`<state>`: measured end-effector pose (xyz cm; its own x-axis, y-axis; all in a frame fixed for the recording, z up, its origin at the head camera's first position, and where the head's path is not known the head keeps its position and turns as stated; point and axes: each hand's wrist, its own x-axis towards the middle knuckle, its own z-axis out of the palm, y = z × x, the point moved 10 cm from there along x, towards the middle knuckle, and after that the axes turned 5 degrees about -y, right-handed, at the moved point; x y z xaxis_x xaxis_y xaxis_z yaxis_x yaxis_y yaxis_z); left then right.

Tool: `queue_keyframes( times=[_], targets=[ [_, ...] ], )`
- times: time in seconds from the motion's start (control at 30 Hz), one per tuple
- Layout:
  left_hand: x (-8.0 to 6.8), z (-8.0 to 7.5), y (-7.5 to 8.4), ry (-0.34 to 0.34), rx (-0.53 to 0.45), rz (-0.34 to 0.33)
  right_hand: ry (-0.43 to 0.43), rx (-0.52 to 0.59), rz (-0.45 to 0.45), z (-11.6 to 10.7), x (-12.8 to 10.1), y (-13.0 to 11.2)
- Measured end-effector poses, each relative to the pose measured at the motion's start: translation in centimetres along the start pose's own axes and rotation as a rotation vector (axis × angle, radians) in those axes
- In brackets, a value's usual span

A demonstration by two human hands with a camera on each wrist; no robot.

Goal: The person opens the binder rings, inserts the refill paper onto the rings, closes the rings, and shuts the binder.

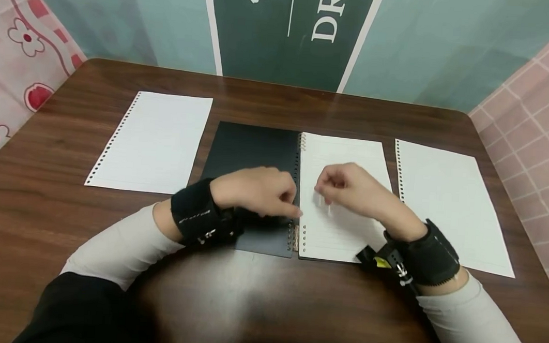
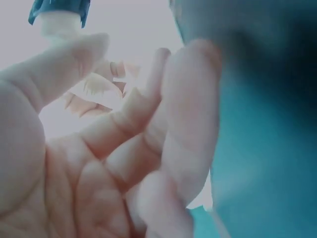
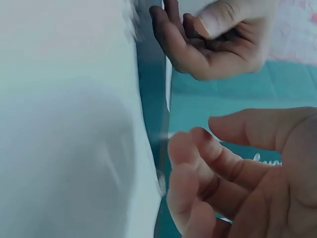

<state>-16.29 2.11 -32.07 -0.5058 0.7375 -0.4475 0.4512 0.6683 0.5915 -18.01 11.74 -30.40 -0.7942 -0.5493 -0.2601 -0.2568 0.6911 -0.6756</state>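
An open ring-bound notebook lies in the middle of the brown table (image 1: 268, 295), with its black cover (image 1: 252, 149) turned out to the left. Its lined page (image 1: 345, 237) lies to the right of the ring spine (image 1: 293, 237). My left hand (image 1: 291, 206) rests over the black cover, its fingertips at the rings and nothing in its grip. My right hand (image 1: 325, 189) hovers just above the lined page with loosely curled fingers, holding nothing. The left wrist view shows the left hand (image 2: 124, 124) loosely curled and empty. The right wrist view shows the right hand (image 3: 223, 163) beside the page edge and the left hand (image 3: 218, 44) beyond.
A loose punched lined sheet (image 1: 152, 142) lies flat to the left of the notebook, and another loose sheet (image 1: 445, 201) lies to its right. A teal wall with a dark banner (image 1: 291, 32) stands behind the table. Patterned pink surfaces flank both sides.
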Motion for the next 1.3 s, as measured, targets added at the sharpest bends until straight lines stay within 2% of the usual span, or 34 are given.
queue_keyframes(
  times=[0.17, 0.3, 0.4, 0.5, 0.7, 0.9, 1.07, 1.2, 1.3],
  targets=[
    [2.0, -5.1, -0.8, 0.162, -0.12, -0.036, 0.122, -0.003, 0.062, -3.4, 2.3, 0.8],
    [3.9, -8.3, -1.8, 0.279, -0.266, -0.017, 0.217, 0.036, 0.119, -5.4, 4.3, 1.8],
    [5.1, -9.5, -2.9, 0.322, -0.355, -0.004, 0.249, 0.089, 0.15, -6.0, 5.6, 2.6],
    [5.8, -10.3, -3.6, 0.355, -0.398, -0.019, 0.257, 0.121, 0.162, -6.5, 6.7, 2.9],
    [6.6, -12.6, -3.9, 0.46, -0.371, -0.061, 0.29, 0.162, 0.19, -8.0, 8.1, 3.3],
    [7.5, -13.6, -5.6, 0.485, -0.361, -0.176, 0.294, 0.227, 0.256, -8.5, 9.4, 4.3],
    [8.4, -13.1, -7.7, 0.51, -0.371, -0.25, 0.282, 0.273, 0.299, -8.0, 10.8, 5.0],
    [9.0, -12.6, -8.9, 0.543, -0.387, -0.271, 0.269, 0.284, 0.315, -7.5, 11.4, 5.5],
    [9.2, -12.6, -9.1, 0.566, -0.391, -0.264, 0.267, 0.279, 0.312, -7.3, 11.7, 5.9]
  ],
)
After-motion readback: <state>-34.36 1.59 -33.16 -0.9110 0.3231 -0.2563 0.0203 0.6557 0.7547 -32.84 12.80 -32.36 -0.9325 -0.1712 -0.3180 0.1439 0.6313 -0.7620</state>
